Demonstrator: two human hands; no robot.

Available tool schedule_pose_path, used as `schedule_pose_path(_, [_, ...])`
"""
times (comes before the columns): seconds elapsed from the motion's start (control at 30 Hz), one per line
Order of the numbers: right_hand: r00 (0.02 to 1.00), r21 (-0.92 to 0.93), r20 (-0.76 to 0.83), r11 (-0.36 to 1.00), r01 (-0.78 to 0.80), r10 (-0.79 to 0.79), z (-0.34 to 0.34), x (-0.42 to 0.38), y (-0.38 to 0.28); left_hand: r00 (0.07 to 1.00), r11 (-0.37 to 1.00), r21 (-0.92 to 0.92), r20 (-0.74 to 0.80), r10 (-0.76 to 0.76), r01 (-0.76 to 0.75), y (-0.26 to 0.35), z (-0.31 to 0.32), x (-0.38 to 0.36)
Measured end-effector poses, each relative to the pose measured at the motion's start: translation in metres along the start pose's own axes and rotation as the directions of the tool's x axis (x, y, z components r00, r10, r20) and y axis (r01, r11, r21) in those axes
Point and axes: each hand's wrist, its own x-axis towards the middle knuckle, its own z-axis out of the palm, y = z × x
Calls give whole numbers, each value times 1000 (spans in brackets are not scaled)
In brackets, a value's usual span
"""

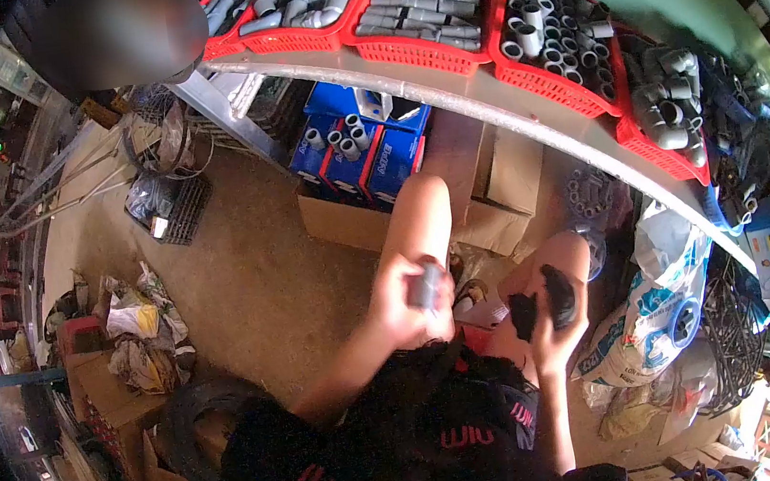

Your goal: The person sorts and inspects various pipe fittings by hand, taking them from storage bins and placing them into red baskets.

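Observation:
My left hand [402, 304], above my left thigh, has its fingers wrapped round a grey pipe fitting [426, 287]. Over the other knee, my right hand [559, 339] grips a dark, crumpled cloth [557, 298], part of which hangs toward the middle. The two hands are apart. Just beyond the knees, several grey fittings [349, 143] stand on blue boxes [392, 165] under the shelf.
Red baskets [424, 53] of grey fittings line the shelf [483, 99] ahead. A cardboard box [344, 221] sits below. To the right are a white sack [646, 333] and black tubing [733, 332]; to the left, a wire basket [177, 228] and rags [141, 328].

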Motion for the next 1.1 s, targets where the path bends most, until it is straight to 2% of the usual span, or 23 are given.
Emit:
schedule_pose_path(0.03, [998,39,-51,998,47,-45,-2,3,9,983,993,-6,142,119,-119,25,-18,9])
schedule_pose_path(0.07, [993,11,-86,997,82,-81,-9,4,19,984,980,-99,-32,173,-175,50,-20,14])
schedule_pose_path(0.1, [992,51,-121,998,49,-43,-13,2,36,950,942,134,-19,312,-307,84,-43,24])
schedule_pose_path(0.13, [992,92,-123,996,-22,34,-19,1,42,915,915,152,-98,391,-375,115,-57,31])
schedule_pose_path(0.2, [986,140,-88,982,-127,140,-31,-2,60,750,810,204,-305,587,-550,173,-89,59])
schedule_pose_path(0.23, [982,97,-88,982,-161,169,-36,-5,67,725,787,193,-309,615,-585,201,-105,71])
schedule_pose_path(0.27, [980,81,-87,982,-173,180,-39,-8,70,638,673,372,-232,734,-640,220,-117,85])
schedule_pose_path(0.3, [978,66,-88,980,-186,191,-39,-11,72,539,567,541,-231,810,-621,236,-119,92])
schedule_pose_path(0.33, [976,70,-82,978,-198,204,-40,-14,72,217,311,621,-225,950,-719,263,-153,131])
schedule_pose_path(0.43, [966,28,-78,969,-244,246,-38,-20,68,94,68,598,12,995,-799,270,-138,143])
schedule_pose_path(0.47, [971,-28,-108,975,-219,215,-38,-22,70,78,-9,656,104,991,-754,271,-136,143])
schedule_pose_path(0.57, [960,-52,-119,964,-259,252,-35,-22,68,16,-185,672,281,959,-717,287,-163,163])
schedule_pose_path(0.6, [934,23,-106,940,-341,341,-35,-19,60,-68,-322,775,342,937,-543,281,-158,160])
schedule_pose_path(0.63, [944,-15,-122,950,-312,308,-36,-18,61,-75,-407,797,420,904,-446,281,-158,158])
schedule_pose_path(0.67, [921,26,-139,931,-363,363,-41,-15,67,-40,-305,764,344,938,-568,275,-154,161])
schedule_pose_path(0.7, [893,74,-166,909,-411,417,-48,-11,69,-27,-448,824,468,883,-348,266,-143,150])
schedule_pose_path(0.73, [909,-9,-303,953,-302,286,-55,-3,70,5,-474,830,497,868,-293,272,-148,151])
schedule_pose_path(0.77, [899,-118,-416,971,-207,141,-62,8,68,15,-479,823,507,862,-306,279,-155,155])
schedule_pose_path(0.83, [942,-295,-316,932,-212,114,-103,24,77,53,-433,816,487,872,-383,296,-171,164])
schedule_pose_path(0.9, [902,-280,-431,954,-105,-27,-125,51,60,138,-401,813,495,858,-422,306,-173,166])
schedule_pose_path(0.97, [927,-353,-358,935,-25,-110,-157,79,47,155,-413,870,462,873,-268,308,-168,166])
schedule_pose_path(1.0, [932,-431,-338,902,-29,-132,-173,93,51,164,-383,858,456,875,-342,309,-168,171])
schedule_pose_path(1.1, [908,-657,-341,753,-44,-244,-219,142,53,191,-385,832,486,853,-400,313,-167,179])
